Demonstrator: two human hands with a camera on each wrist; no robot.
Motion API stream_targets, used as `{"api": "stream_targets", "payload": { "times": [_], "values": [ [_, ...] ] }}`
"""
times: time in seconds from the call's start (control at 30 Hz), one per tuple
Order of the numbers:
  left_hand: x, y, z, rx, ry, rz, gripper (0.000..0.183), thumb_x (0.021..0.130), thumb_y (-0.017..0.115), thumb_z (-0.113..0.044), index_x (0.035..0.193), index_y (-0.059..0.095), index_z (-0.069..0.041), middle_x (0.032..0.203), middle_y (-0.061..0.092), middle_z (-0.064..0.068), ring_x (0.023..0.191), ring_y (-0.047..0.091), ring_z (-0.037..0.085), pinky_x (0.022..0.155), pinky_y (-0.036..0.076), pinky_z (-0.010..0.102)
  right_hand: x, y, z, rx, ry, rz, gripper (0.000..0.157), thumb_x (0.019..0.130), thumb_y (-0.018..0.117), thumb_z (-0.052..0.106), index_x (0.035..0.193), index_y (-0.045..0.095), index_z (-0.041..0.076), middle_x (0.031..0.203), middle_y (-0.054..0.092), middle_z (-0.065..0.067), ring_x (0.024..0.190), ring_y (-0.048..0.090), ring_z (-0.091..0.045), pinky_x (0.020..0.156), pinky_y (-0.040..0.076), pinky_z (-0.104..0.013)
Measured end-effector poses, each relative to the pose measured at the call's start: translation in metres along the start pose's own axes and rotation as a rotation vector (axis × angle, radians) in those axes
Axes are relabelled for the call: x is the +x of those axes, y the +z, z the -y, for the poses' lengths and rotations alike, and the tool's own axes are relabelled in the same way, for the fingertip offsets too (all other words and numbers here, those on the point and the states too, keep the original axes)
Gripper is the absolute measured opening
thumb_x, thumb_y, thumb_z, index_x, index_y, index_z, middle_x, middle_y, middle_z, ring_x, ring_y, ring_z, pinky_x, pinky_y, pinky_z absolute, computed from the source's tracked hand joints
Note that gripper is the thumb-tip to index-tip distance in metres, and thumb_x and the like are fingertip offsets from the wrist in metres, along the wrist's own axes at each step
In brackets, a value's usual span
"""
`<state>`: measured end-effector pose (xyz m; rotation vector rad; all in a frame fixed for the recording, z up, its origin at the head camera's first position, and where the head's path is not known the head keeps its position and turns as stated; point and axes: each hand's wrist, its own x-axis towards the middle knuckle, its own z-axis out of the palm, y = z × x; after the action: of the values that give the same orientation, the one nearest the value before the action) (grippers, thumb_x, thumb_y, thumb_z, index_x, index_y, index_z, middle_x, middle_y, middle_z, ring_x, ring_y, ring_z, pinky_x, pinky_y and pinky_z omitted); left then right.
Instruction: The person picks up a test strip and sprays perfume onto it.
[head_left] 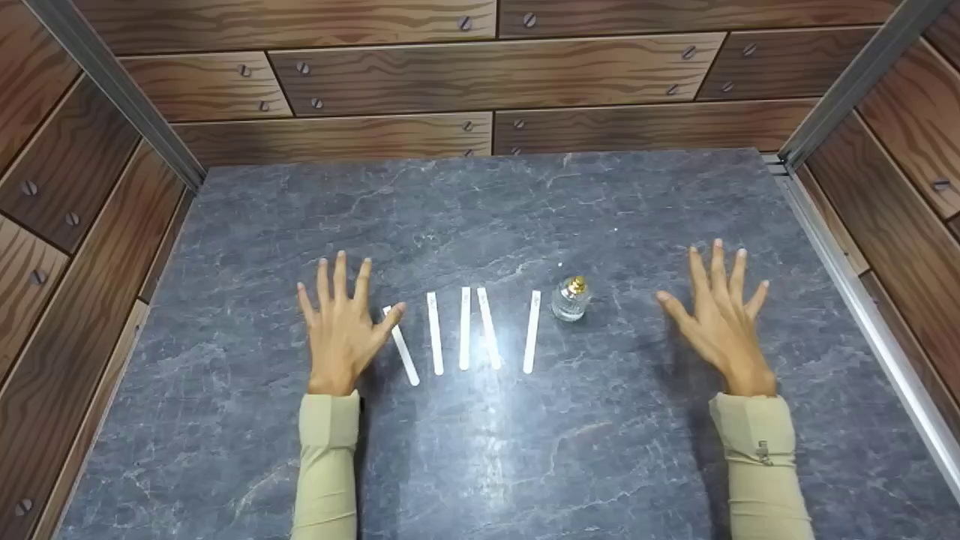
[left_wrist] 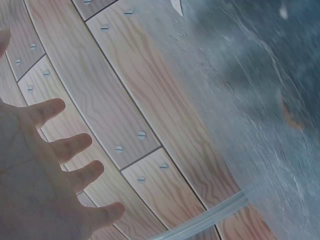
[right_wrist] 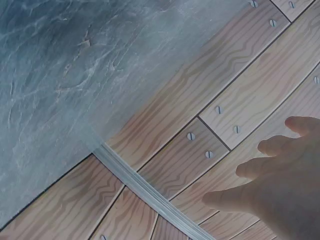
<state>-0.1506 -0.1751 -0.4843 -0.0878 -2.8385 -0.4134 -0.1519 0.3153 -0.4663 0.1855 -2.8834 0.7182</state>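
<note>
Several narrow white paper strips lie spread in a loose row on the table, with small dark marks near their far ends. To the right of the rightmost strip [head_left: 532,332] stands a small clear glass bottle [head_left: 571,302] with a gold top, like a perfume bottle. My left hand [head_left: 341,334] is left of the row, fingers spread, its thumb overlapping the leftmost strip [head_left: 405,354] in the head view; whether they touch I cannot tell. Well right of the bottle, my right hand [head_left: 724,326] spreads its fingers and holds nothing. Both wrist views show spread fingers [left_wrist: 75,145] with nothing in them.
The dark grey marbled table [head_left: 540,465] reflects a bright glare near its middle. Wood-patterned panels [head_left: 420,75] stand behind and on both sides. Metal rails [head_left: 862,315] run along the right edge and up the back corners.
</note>
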Motion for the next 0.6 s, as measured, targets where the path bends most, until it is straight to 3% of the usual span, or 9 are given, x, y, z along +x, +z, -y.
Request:
{"api": "stream_targets", "payload": {
  "times": [0.07, 0.13, 0.2, 0.27, 0.33, 0.47, 0.6],
  "values": [
    [0.001, 0.000, -0.002, 0.001, 0.005, -0.016, 0.084, 0.093, 0.055, -0.063, 0.155, 0.042, -0.009, 0.162, 0.027, 0.023, 0.150, 0.017, 0.045, 0.115, 0.009, 0.071, 0.000, 0.001, 0.001, 0.060, -0.003, -0.055, 0.081, 0.102, 0.050, 0.052, 0.160, 0.023, 0.002, 0.165, 0.007, -0.026, 0.150, -0.006, -0.047, 0.111, -0.015, -0.071],
    [0.001, 0.002, -0.006, -0.004, 0.028, -0.053, 0.076, 0.095, 0.059, -0.056, 0.152, 0.046, -0.007, 0.158, 0.035, 0.024, 0.146, 0.028, 0.045, 0.114, 0.019, 0.070, 0.001, 0.003, 0.004, 0.135, -0.020, -0.169, 0.069, 0.101, 0.062, 0.036, 0.153, 0.039, -0.003, 0.158, 0.030, -0.030, 0.147, 0.020, -0.050, 0.115, 0.005, -0.072],
    [0.001, 0.005, -0.011, -0.036, 0.056, -0.114, 0.067, 0.095, 0.064, -0.045, 0.146, 0.052, -0.003, 0.150, 0.046, 0.025, 0.137, 0.042, 0.045, 0.111, 0.031, 0.066, 0.002, 0.004, 0.007, 0.203, -0.054, -0.292, 0.053, 0.095, 0.071, 0.017, 0.139, 0.054, -0.009, 0.140, 0.053, -0.032, 0.130, 0.047, -0.049, 0.107, 0.033, -0.066],
    [0.002, 0.008, -0.016, -0.080, 0.084, -0.184, 0.057, 0.095, 0.069, -0.033, 0.139, 0.057, 0.000, 0.140, 0.056, 0.024, 0.124, 0.055, 0.045, 0.101, 0.045, 0.062, 0.004, 0.005, 0.012, 0.248, -0.085, -0.395, 0.040, 0.087, 0.077, 0.000, 0.123, 0.065, -0.011, 0.118, 0.066, -0.030, 0.108, 0.061, -0.047, 0.093, 0.049, -0.051],
    [0.001, 0.010, -0.019, -0.139, 0.100, -0.237, 0.049, 0.093, 0.073, -0.024, 0.133, 0.060, 0.003, 0.130, 0.062, 0.024, 0.112, 0.062, 0.044, 0.090, 0.053, 0.058, 0.006, 0.005, 0.015, 0.266, -0.094, -0.430, 0.032, 0.084, 0.077, -0.005, 0.115, 0.068, -0.012, 0.107, 0.069, -0.028, 0.096, 0.065, -0.044, 0.084, 0.050, -0.035],
    [0.000, 0.013, -0.027, -0.250, 0.075, -0.251, 0.042, 0.092, 0.074, -0.016, 0.128, 0.063, 0.003, 0.121, 0.067, 0.023, 0.098, 0.068, 0.043, 0.076, 0.057, 0.055, 0.007, 0.005, 0.021, 0.296, -0.069, -0.417, 0.032, 0.083, 0.078, -0.008, 0.114, 0.070, -0.009, 0.107, 0.070, -0.026, 0.097, 0.066, -0.042, 0.081, 0.040, -0.010],
    [-0.002, 0.017, -0.035, -0.341, 0.043, -0.212, 0.041, 0.092, 0.074, -0.014, 0.128, 0.064, 0.002, 0.113, 0.069, 0.021, 0.087, 0.070, 0.040, 0.071, 0.058, 0.055, 0.007, 0.005, 0.024, 0.336, -0.038, -0.375, 0.035, 0.083, 0.078, -0.008, 0.117, 0.069, -0.009, 0.111, 0.069, -0.026, 0.102, 0.065, -0.040, 0.084, 0.040, -0.011]
  ]
}}
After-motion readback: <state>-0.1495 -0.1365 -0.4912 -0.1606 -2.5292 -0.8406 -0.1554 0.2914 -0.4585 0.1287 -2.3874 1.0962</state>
